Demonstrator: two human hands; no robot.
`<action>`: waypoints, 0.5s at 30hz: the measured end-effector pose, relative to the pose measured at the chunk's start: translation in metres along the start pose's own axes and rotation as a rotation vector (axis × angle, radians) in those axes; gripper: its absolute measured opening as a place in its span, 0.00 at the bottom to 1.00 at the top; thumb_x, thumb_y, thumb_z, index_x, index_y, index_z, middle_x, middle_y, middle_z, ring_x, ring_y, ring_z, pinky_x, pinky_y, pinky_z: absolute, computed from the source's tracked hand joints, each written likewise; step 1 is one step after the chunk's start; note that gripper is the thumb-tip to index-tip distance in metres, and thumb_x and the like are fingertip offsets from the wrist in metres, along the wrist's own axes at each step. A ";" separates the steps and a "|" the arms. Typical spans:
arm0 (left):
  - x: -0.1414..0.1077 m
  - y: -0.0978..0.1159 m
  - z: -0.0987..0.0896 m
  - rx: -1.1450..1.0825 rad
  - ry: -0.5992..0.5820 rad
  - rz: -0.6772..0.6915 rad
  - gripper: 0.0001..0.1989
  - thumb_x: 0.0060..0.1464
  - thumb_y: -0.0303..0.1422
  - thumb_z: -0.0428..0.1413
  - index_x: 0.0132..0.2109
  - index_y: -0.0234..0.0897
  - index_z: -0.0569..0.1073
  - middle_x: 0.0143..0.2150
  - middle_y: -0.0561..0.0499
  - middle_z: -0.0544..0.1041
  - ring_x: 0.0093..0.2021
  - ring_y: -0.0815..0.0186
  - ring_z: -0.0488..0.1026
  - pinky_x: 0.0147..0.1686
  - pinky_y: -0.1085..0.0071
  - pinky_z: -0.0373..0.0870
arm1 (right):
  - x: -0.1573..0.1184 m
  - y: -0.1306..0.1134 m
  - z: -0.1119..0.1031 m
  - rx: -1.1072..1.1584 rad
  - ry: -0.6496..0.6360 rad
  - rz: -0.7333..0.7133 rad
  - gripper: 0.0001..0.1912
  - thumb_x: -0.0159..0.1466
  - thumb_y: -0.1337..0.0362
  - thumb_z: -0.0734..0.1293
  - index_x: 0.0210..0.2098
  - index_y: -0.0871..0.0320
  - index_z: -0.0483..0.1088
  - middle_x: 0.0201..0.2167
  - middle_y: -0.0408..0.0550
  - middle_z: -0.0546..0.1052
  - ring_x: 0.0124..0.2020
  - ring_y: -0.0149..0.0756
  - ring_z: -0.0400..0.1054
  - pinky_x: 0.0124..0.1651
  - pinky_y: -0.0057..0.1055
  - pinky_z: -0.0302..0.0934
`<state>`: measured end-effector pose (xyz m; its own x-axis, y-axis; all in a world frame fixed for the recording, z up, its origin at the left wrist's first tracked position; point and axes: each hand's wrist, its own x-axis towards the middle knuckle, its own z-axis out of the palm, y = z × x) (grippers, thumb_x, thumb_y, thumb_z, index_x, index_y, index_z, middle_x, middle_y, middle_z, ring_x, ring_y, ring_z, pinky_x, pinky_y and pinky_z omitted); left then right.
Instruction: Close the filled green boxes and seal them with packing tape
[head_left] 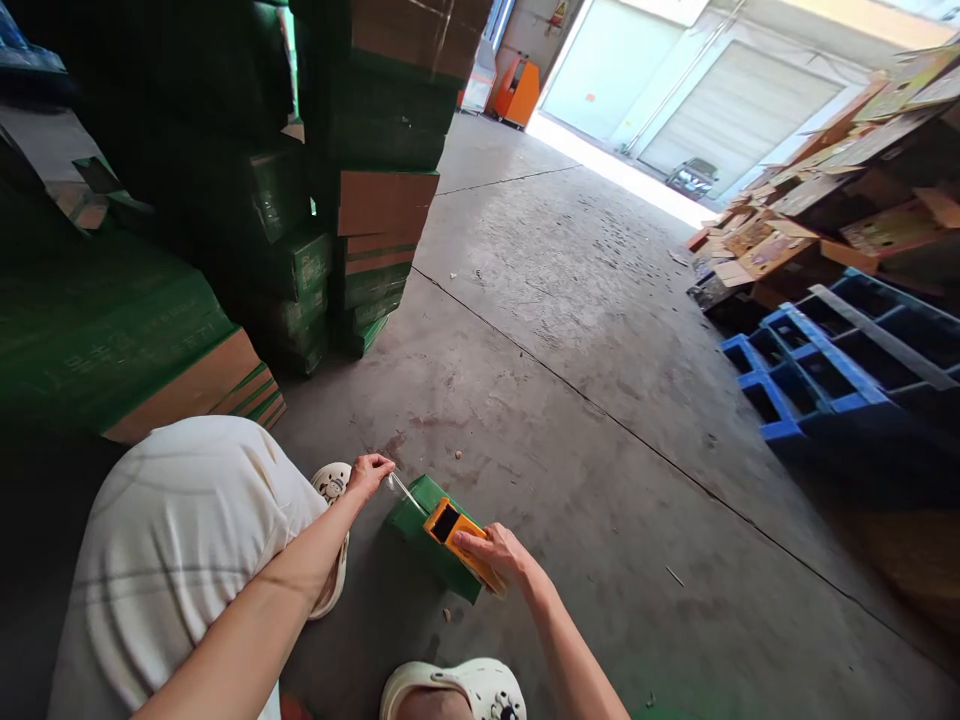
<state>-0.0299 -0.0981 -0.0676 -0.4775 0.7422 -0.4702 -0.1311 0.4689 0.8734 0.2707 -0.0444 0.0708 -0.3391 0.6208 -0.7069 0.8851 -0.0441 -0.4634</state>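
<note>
Low on the floor in front of me, between my feet, sits a small green box (pixel 429 490). My right hand (pixel 501 552) is wrapped round an orange tape dispenser (pixel 472 553), which lies over the top of the box and covers part of it. From the dispenser's front end a thin, clear strip of tape (pixel 406 491) stretches to the left. My left hand (pixel 370 472) pinches the free end of that strip, just beyond the box's left side. Whether the tape touches the box, I cannot tell.
Tall stacks of green cartons (pixel 300 270) stand at the left. A blue pallet (pixel 814 360) and piled brown cartons (pixel 780 250) are on the right. My white clogs (pixel 480 685) are close to the box. An orange unit (pixel 516 92) stands far back on the concrete floor (pixel 540 420).
</note>
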 end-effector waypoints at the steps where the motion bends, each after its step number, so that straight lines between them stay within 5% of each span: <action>1: 0.001 -0.001 0.000 0.013 0.014 0.007 0.13 0.46 0.43 0.64 0.30 0.36 0.81 0.25 0.53 0.78 0.28 0.65 0.72 0.31 0.71 0.62 | 0.003 -0.001 0.001 -0.029 0.007 -0.004 0.33 0.56 0.32 0.70 0.20 0.56 0.63 0.17 0.43 0.65 0.21 0.31 0.58 0.23 0.30 0.46; 9: 0.011 -0.015 0.000 0.102 0.085 -0.009 0.07 0.50 0.38 0.63 0.30 0.38 0.80 0.27 0.51 0.79 0.33 0.62 0.76 0.35 0.70 0.66 | 0.016 -0.009 0.005 -0.153 0.052 0.019 0.36 0.56 0.29 0.67 0.20 0.56 0.58 0.20 0.42 0.61 0.24 0.31 0.53 0.25 0.32 0.42; 15: 0.008 -0.030 0.023 0.118 0.087 -0.046 0.09 0.51 0.38 0.64 0.29 0.38 0.78 0.31 0.48 0.82 0.38 0.59 0.79 0.41 0.67 0.71 | 0.024 -0.014 0.007 -0.216 0.059 0.066 0.36 0.57 0.30 0.67 0.18 0.55 0.57 0.20 0.42 0.58 0.24 0.31 0.52 0.25 0.32 0.42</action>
<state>-0.0099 -0.0952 -0.1009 -0.5477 0.6765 -0.4922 -0.0543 0.5583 0.8278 0.2479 -0.0343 0.0570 -0.2648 0.6667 -0.6967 0.9545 0.0785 -0.2877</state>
